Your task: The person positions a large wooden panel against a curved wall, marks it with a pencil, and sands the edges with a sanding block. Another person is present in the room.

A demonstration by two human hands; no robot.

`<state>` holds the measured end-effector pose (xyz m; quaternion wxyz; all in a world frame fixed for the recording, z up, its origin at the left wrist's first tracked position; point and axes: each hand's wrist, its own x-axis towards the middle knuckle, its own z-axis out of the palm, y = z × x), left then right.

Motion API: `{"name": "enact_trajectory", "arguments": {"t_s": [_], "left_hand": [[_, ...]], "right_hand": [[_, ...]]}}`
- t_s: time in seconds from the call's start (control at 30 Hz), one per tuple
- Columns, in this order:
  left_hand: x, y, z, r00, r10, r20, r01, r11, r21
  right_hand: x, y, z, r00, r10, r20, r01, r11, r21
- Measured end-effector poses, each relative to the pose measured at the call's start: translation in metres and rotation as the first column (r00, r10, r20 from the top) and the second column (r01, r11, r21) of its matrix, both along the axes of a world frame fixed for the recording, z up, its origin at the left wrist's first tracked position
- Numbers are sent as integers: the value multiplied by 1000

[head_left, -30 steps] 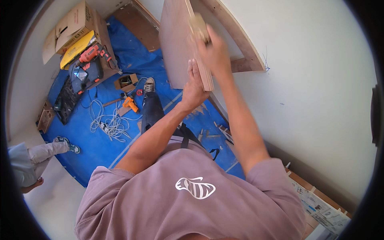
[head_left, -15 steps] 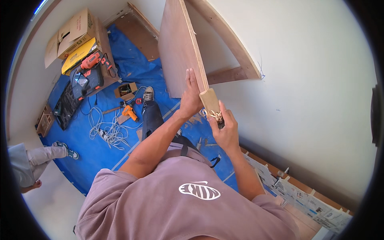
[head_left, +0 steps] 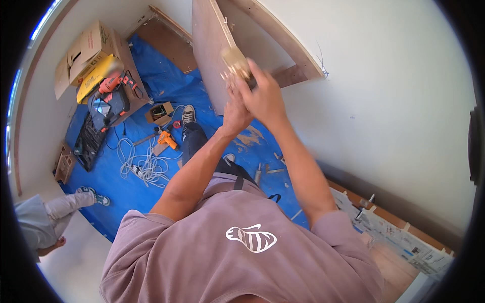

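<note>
My right hand (head_left: 267,98) is closed round a wooden hand plane (head_left: 233,57), smeared by motion, which lies over the narrow edge of a wooden panel (head_left: 208,55). Pale curled shavings (head_left: 233,71) stick out of the plane. Just below, my left hand (head_left: 237,112) holds the panel near its close end. Its fingers point up along the panel's face and are partly hidden behind my right hand; its thumb does not show. A triangular opening framed in wood (head_left: 295,50) lies behind the panel, in the white wall.
Blue sheeting (head_left: 202,91) covers the floor, with an orange power tool (head_left: 167,140), a coiled cable (head_left: 144,164) and a small box of tools (head_left: 159,113). Cardboard boxes (head_left: 91,48) and a red drill (head_left: 110,83) stand left. Another person's leg (head_left: 70,202) shows at far left.
My right hand has pushed the plane up and away along the panel's edge, so it now crosses over my left hand. The left hand stays near the panel's close end.
</note>
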<state>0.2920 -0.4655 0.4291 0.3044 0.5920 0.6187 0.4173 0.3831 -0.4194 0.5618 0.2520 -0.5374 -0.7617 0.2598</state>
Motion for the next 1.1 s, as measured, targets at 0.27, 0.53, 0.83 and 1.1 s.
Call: {"name": "enact_trajectory", "arguments": {"t_s": [0.27, 0.53, 0.83, 1.1], "left_hand": [[2, -2, 0, 997, 66, 35, -64, 996, -56], [14, 1, 5, 996, 91, 8, -90, 994, -63], [9, 1, 0, 997, 66, 50, -62, 996, -68], [20, -1, 15, 998, 65, -8, -65, 990, -121]], "right_hand": [[32, -29, 6, 997, 44, -56, -41, 998, 49], [-32, 100, -17, 997, -76, -32, 79, 993, 91], [65, -75, 12, 996, 32, -87, -27, 997, 66], [-79, 157, -10, 998, -43, 36, 41, 997, 68]]}}
